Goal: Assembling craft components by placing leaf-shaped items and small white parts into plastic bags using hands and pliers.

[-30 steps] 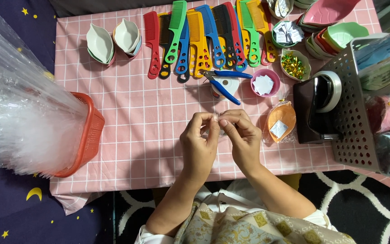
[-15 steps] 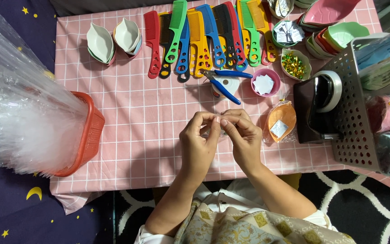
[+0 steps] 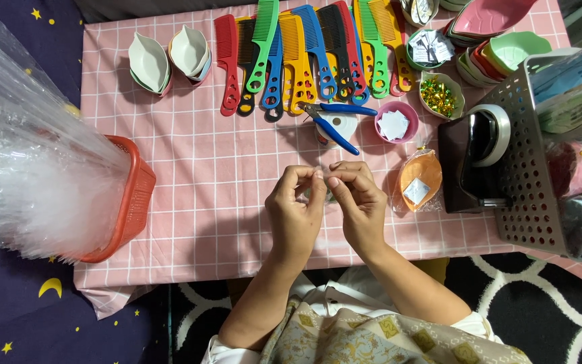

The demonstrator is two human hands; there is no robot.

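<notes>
My left hand (image 3: 296, 209) and my right hand (image 3: 357, 202) meet over the middle of the pink checked tablecloth (image 3: 210, 168). Their fingertips pinch together on a small clear item that is mostly hidden between them. A wrapped orange leaf-shaped dish (image 3: 417, 180) lies just right of my right hand. Blue-handled pliers (image 3: 335, 125) rest on a small cup a little beyond my fingers.
A row of coloured combs (image 3: 304, 57) lies along the far side, with white leaf dishes (image 3: 170, 57) to their left. An orange basket (image 3: 129, 202) stuffed with clear plastic bags sits at the left. A black tape dispenser (image 3: 473, 158), a grey perforated crate (image 3: 540, 155) and small bowls stand at the right.
</notes>
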